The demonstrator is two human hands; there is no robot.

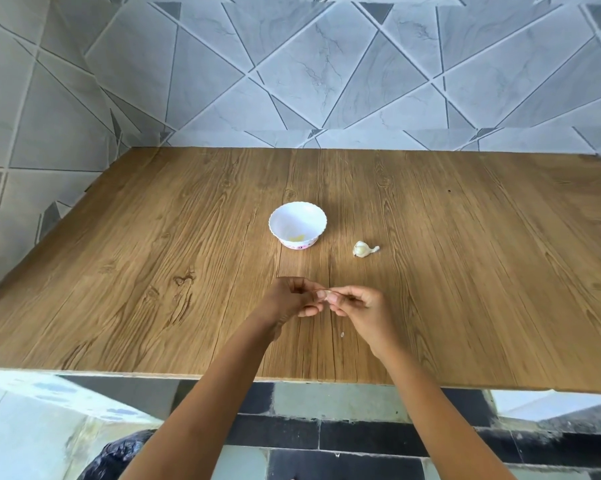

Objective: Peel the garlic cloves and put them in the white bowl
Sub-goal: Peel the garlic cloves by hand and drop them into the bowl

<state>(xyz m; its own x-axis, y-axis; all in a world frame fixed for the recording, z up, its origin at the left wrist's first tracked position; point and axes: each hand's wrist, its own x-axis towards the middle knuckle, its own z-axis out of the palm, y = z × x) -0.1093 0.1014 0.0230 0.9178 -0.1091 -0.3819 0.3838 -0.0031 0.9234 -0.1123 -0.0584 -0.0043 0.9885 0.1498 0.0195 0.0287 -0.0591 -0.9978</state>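
Observation:
A small garlic clove (pixel 325 294) with pale skin is held between both hands just above the wooden table (pixel 153 271). My left hand (pixel 292 296) pinches its left end and my right hand (pixel 358 304) pinches its right end. The white bowl (pixel 297 224) with a scalloped rim stands behind the hands at the table's middle, with pale peeled garlic in its bottom. To the right of the bowl lies a partial garlic bulb (pixel 364 250) in its white skin.
A tiny white scrap of skin (pixel 342 335) lies on the table below my right hand. Tiled walls close the table at the back and left. The table's front edge runs across below my forearms, with a tiled floor beneath.

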